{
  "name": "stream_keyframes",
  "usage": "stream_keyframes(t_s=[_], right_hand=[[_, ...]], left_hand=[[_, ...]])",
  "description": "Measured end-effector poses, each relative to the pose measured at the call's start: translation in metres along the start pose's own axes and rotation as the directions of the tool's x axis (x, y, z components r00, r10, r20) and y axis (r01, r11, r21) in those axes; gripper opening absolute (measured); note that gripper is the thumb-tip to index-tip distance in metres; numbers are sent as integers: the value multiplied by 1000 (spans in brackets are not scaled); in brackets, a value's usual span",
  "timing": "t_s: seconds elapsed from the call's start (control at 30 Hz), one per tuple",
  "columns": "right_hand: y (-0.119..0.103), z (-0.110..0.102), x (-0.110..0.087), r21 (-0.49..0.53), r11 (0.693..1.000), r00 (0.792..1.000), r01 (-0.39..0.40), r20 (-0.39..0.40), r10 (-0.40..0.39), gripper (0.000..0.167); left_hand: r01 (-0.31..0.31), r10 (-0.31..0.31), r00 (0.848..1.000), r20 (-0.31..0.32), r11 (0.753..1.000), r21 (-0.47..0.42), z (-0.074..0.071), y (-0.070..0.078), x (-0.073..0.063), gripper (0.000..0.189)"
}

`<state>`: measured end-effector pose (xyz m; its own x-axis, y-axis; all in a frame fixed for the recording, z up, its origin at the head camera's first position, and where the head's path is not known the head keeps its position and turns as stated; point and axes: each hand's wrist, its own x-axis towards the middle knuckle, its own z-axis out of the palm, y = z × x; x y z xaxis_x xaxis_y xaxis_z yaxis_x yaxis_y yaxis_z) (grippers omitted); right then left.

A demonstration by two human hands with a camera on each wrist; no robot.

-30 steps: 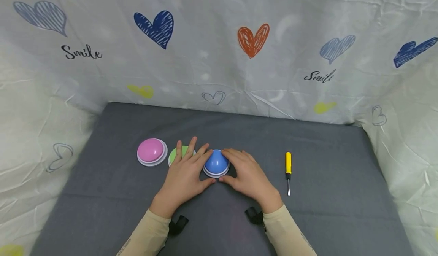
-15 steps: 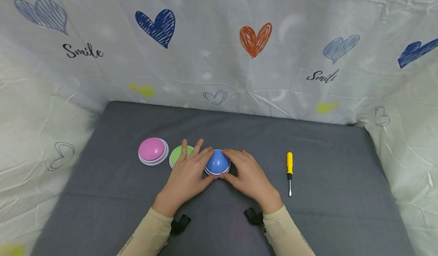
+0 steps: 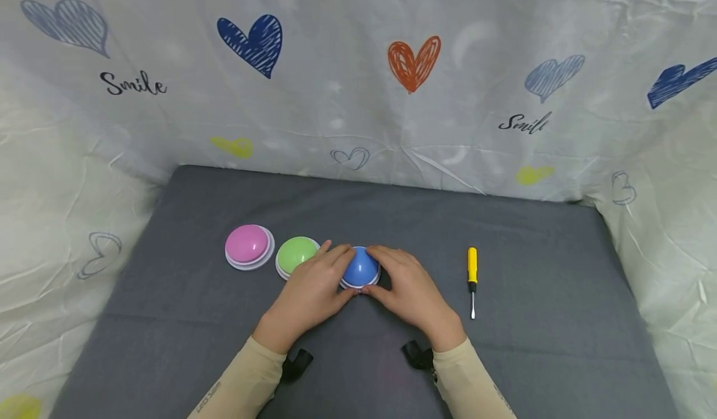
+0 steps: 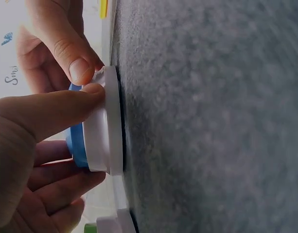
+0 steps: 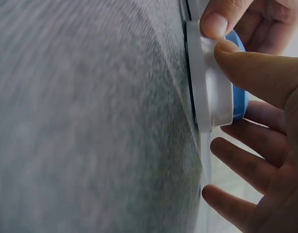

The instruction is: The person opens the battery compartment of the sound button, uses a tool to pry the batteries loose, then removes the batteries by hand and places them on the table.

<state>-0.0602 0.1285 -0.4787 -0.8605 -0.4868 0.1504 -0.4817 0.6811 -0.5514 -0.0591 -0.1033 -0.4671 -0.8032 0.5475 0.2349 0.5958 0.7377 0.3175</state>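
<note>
Blue button (image 3: 360,268) sits on the grey cloth (image 3: 538,294) straight before the person, dome facing up; being round, it is as wide one way as another. The dome is smooth and glossy, and beneath it a stepped white base (image 4: 113,126) flares out near the cloth. Both hands grasp it: the left hand (image 3: 311,289) curls round from one side, the right hand (image 3: 414,292) from the other, thumb tips nearly meeting against the base on the person's side. Just left stands a green button (image 3: 295,255), its rim partly hidden by the left hand, and past that a pink button (image 3: 246,244), both domes up. Well apart to the right I see a screwdriver (image 3: 473,269) lying, yellow handle away from the person, blade toward them. Cream sleeves (image 3: 243,375) cover the forearms; behind hangs a pale curtain (image 3: 302,114) printed with hearts.
</note>
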Motion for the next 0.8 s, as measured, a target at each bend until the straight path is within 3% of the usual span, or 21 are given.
stream_keyframes(t_s=[0.23,0.47,0.67,0.8], right_hand=[[5,-6,-10,-14,1000,1000,-21,7,21,71],[11,-9,-19,-8,999,999,-49,14,49,69],[14,-12,-30,32,996,997,-80,15,79,69],[16,-13,-40,44,996,997,-82,-1,82,69]], left_hand=[[-32,32,999,-9,999,-22,5,8,3,70],[9,-8,1000,7,995,-104,8,16,1,70],[86,-79,996,35,959,-270,14,17,-1,68],[78,-72,997,30,937,-341,18,19,-2,66]])
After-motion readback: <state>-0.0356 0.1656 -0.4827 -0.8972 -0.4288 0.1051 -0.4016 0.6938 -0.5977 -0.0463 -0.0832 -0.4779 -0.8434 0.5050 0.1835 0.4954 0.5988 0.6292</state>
